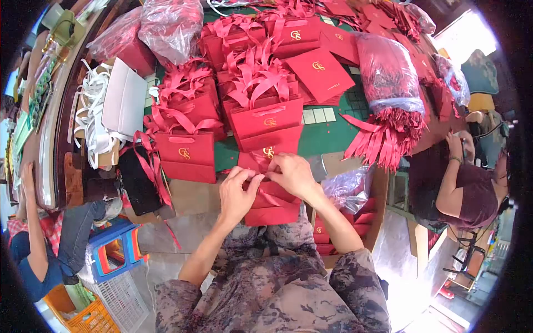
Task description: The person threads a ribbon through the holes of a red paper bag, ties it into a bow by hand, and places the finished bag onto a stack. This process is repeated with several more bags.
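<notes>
My left hand (237,193) and my right hand (292,174) meet at the table's near edge, fingertips pinched together over a red paper gift bag (271,215). Between them they pinch the red ribbon (271,198) of this bag; the exact grip is partly hidden by the fingers. Just beyond my hands lies another red bag with a gold logo (268,152). Behind it stand rows of red gift bags (270,123) with ribbon handles sticking up. A further red bag (185,154) stands to the left of my hands.
Flat red bags (320,73) lie stacked at right, beside a plastic-wrapped bundle of red ribbons (388,77). White bags (124,100) stand at left. An open carton (377,208) holding red bags is below right. Other people sit at both sides, one with a bent arm (449,180).
</notes>
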`<action>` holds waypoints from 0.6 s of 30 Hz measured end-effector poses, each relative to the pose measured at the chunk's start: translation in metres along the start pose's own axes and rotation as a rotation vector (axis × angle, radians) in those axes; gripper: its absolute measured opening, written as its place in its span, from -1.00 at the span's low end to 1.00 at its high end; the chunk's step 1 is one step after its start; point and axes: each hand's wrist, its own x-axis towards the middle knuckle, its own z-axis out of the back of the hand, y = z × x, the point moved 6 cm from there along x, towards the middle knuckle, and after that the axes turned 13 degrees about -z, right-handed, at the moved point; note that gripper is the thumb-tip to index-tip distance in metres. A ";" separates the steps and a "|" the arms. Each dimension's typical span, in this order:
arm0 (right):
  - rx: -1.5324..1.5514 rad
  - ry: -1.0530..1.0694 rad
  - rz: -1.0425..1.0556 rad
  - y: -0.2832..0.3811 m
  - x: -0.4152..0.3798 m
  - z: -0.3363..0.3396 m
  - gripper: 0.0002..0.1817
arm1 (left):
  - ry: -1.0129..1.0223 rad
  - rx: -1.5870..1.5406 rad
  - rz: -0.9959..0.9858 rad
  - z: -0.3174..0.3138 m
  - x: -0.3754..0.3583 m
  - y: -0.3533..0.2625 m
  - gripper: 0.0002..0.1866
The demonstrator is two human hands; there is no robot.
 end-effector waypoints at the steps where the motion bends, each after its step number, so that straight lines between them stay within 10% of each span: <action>1: 0.029 0.037 0.020 0.002 0.001 0.000 -0.77 | -0.004 0.002 -0.001 0.001 0.002 0.000 -0.83; 7: 0.654 0.080 -0.042 -0.004 -0.009 0.008 -0.85 | 0.073 0.055 -0.046 0.002 0.011 -0.008 -0.84; 18: 0.605 0.135 -0.010 -0.002 -0.009 0.001 -0.87 | 0.210 0.157 -0.160 -0.001 0.013 -0.017 -0.81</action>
